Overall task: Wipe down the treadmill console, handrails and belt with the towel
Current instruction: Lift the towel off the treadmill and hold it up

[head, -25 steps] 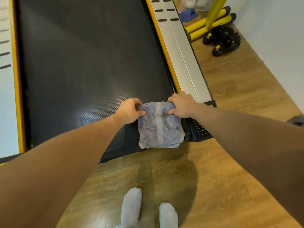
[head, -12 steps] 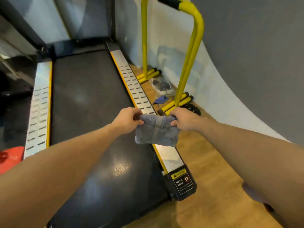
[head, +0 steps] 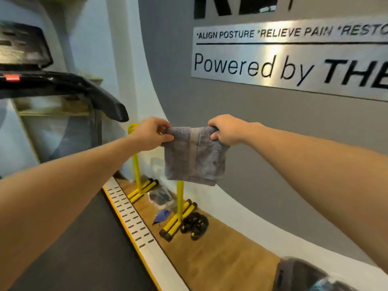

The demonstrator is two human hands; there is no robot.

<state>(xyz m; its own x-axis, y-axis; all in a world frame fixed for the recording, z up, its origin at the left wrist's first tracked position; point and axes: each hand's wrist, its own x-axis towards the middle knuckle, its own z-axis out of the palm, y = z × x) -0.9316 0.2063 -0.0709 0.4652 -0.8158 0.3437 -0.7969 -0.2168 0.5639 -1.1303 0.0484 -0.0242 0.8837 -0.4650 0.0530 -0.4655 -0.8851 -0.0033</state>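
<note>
While the folded grey terry towel (head: 195, 156) hangs in mid-air, I see the left hand (head: 151, 133) and right hand (head: 227, 129) each pinching a top corner.

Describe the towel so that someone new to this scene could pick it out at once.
Start at the grey wall with the brushed-metal sign, then drop to the two bare hands held out in front of it. Between the left hand and right hand hangs a folded grey terry towel with a paler woven stripe. It alone is soft cloth held in the air; the yellow tubular stand below rests on the floor.
</note>
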